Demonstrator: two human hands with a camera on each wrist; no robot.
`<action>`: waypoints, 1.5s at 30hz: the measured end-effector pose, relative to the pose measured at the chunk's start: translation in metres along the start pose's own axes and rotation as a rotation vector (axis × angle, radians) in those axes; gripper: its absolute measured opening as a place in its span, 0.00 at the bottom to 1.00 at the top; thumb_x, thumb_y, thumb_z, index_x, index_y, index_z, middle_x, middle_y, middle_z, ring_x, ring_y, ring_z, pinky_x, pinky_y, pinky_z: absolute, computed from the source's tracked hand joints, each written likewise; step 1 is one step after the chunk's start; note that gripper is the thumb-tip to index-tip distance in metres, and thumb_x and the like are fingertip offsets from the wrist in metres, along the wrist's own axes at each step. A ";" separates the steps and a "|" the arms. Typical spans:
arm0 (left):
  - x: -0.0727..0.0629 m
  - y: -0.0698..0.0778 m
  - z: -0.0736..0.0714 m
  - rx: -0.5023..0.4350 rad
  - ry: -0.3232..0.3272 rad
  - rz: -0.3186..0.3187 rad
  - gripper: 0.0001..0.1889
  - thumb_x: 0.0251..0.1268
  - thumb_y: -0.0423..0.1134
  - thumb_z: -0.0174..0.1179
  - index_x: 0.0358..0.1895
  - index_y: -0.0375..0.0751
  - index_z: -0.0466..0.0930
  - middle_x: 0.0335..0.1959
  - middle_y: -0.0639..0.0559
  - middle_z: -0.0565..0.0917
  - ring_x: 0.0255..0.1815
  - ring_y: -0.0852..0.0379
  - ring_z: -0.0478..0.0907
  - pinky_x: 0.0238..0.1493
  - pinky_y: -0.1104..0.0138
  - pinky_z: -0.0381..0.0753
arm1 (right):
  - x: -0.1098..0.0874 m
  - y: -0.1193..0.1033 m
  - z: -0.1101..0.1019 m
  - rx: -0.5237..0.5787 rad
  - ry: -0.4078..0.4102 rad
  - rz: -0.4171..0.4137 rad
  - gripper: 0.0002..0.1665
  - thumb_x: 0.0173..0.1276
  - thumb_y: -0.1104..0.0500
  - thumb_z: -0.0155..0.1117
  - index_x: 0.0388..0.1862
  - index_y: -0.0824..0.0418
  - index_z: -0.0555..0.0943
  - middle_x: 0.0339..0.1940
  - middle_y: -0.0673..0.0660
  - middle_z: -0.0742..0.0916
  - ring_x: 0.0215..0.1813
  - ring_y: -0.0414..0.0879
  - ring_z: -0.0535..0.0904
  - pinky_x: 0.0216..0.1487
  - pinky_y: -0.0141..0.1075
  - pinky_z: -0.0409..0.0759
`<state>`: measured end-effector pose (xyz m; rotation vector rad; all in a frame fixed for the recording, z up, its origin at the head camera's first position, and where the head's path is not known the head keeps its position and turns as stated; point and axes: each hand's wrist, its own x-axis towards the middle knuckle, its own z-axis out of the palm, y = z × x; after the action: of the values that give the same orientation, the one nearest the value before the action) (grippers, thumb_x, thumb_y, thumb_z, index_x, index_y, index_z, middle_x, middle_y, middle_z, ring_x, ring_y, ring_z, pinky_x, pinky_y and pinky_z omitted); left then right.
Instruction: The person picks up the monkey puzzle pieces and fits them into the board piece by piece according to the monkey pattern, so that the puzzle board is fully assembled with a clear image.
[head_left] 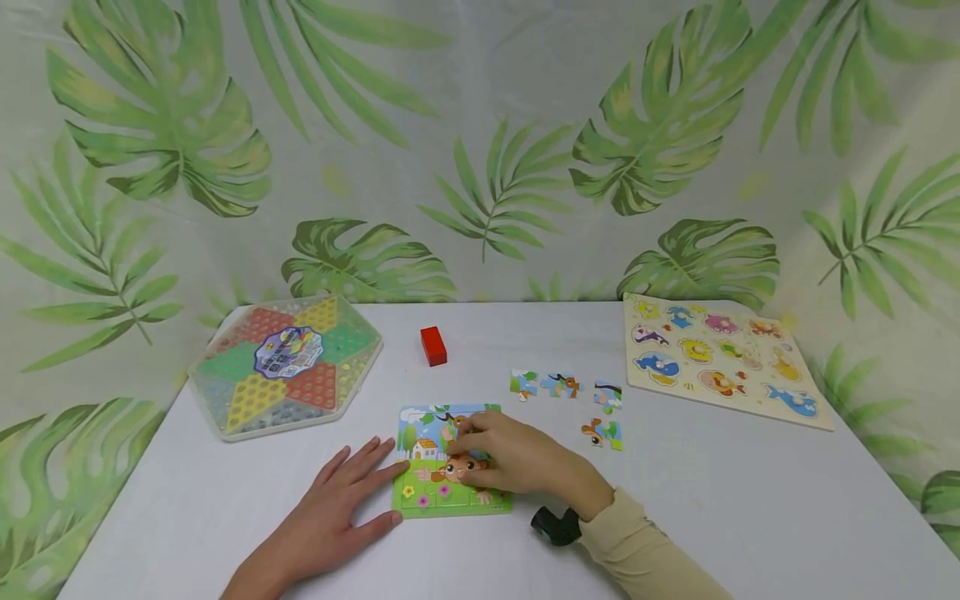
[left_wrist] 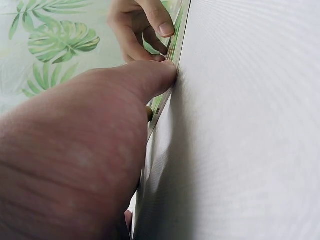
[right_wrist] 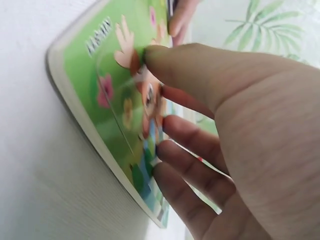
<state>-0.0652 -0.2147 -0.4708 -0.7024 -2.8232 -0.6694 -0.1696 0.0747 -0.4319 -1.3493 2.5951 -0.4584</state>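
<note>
A jigsaw board (head_left: pixel 420 502) with a house, flowers and a brown cartoon animal lies flat before me. My left hand (head_left: pixel 341 506) rests along its left side, fingers spread, fingertips on the edge and thumb at the near left corner. Over the board's right half is my right hand (head_left: pixel 513 454), its thumb and fingertips spread apart and touching the picture. In the right wrist view the thumb (right_wrist: pixel 165 60) presses near the animal's face. The left wrist view shows the left thumb (left_wrist: pixel 160 77) against the board's edge. Part of the picture is hidden under the right hand.
Several loose jigsaw pieces (head_left: pixel 562 385) lie beyond the right hand. A red block (head_left: pixel 433 346) sits farther back. At the back left is a hexagonal Chinese checkers box (head_left: pixel 281 367); a wooden peg puzzle (head_left: pixel 720 358) lies back right. A black object (head_left: pixel 555 527) is by the right wrist.
</note>
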 end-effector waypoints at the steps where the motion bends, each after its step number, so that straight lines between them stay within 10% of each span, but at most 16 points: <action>1: 0.000 0.000 0.000 -0.001 -0.003 -0.005 0.30 0.68 0.58 0.65 0.72 0.56 0.76 0.79 0.51 0.69 0.81 0.45 0.62 0.80 0.73 0.32 | -0.001 0.001 -0.001 0.009 -0.008 0.001 0.20 0.74 0.47 0.68 0.61 0.49 0.86 0.63 0.50 0.83 0.65 0.45 0.77 0.63 0.38 0.81; 45: -0.001 0.000 0.001 -0.029 -0.001 -0.025 0.30 0.69 0.58 0.65 0.71 0.56 0.77 0.79 0.51 0.69 0.81 0.46 0.61 0.81 0.67 0.38 | -0.033 0.042 -0.051 0.181 0.105 0.038 0.26 0.71 0.53 0.72 0.67 0.56 0.81 0.63 0.50 0.84 0.65 0.48 0.78 0.65 0.49 0.80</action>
<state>-0.0642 -0.2148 -0.4717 -0.6730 -2.8332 -0.7161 -0.1981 0.1342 -0.3984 -1.2453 2.5818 -0.7568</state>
